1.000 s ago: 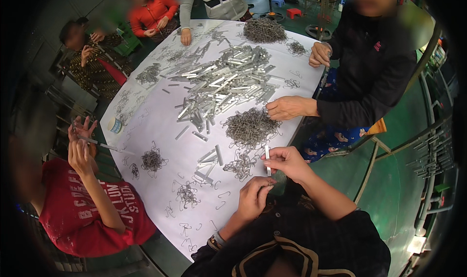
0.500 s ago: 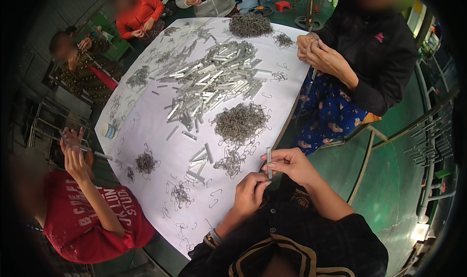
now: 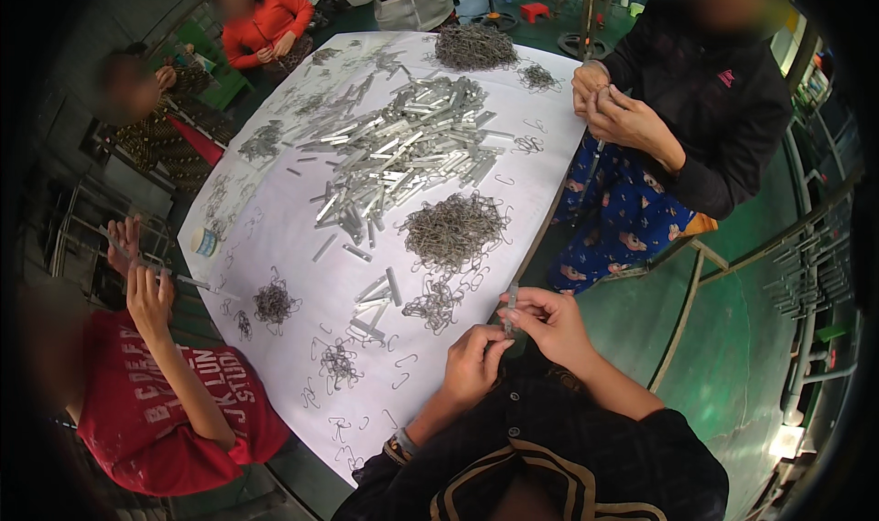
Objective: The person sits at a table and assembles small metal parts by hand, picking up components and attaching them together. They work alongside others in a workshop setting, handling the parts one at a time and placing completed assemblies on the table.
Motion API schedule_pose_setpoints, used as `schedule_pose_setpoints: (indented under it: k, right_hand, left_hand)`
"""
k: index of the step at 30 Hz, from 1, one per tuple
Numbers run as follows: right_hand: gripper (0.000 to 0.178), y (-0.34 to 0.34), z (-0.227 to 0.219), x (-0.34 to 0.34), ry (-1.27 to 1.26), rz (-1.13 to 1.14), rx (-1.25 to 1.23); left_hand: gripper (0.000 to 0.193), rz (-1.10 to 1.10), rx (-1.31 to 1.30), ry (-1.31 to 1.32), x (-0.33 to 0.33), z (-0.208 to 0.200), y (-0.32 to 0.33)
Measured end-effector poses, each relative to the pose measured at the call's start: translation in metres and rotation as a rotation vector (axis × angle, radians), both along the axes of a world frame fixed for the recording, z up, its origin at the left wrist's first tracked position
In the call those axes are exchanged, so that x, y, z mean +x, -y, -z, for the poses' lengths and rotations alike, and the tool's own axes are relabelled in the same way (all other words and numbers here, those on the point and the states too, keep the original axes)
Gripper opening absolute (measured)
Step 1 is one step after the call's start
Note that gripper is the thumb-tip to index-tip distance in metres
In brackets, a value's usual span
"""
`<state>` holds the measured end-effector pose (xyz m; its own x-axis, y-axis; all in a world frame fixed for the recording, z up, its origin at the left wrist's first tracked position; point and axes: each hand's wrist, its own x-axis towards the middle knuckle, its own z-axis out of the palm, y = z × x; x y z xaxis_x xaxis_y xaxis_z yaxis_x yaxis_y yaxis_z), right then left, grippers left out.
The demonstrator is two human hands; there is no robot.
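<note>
At the near right edge of the table, my right hand (image 3: 549,327) pinches a short silver metal bar (image 3: 511,303) between thumb and fingers, holding it upright. My left hand (image 3: 471,363) is closed at the lower end of that bar, thumb and fingertips pressed together; whatever they pinch is too small to make out. Just beyond my hands lies a small loose heap of bent wire hooks (image 3: 434,305), with a larger heap of hooks (image 3: 455,232) behind it. Several loose metal bars (image 3: 374,309) rest to the left of these.
A big pile of metal bars (image 3: 407,146) covers the middle of the white-topped table (image 3: 275,191). More hooks (image 3: 340,363) lie scattered at the near left. A small tub (image 3: 204,242) stands by the left edge. Several co-workers sit around, one in a black jacket (image 3: 705,109) close on my right.
The bar in my right hand has shifted slightly and looks blurred, turned a little from before. My left hand stays at its lower end. Co-workers' hands have moved a little.
</note>
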<state>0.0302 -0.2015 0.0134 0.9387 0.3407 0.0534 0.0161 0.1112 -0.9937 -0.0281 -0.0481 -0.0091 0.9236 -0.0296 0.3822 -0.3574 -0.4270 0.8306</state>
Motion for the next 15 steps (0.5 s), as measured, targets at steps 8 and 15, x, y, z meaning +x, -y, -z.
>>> schedule_pose_setpoints:
  k: [8, 15]
  right_hand:
    - [0.022, 0.002, 0.009, -0.005, -0.113, 0.044, 0.088]
    - [0.021, 0.011, 0.002, 0.0, -0.433, 0.013, 0.24]
  left_hand:
    - [0.013, -0.015, -0.03, -0.105, -0.002, 0.013, 0.002]
    - [0.015, 0.006, -0.085, -0.088, -0.002, 0.014, 0.005]
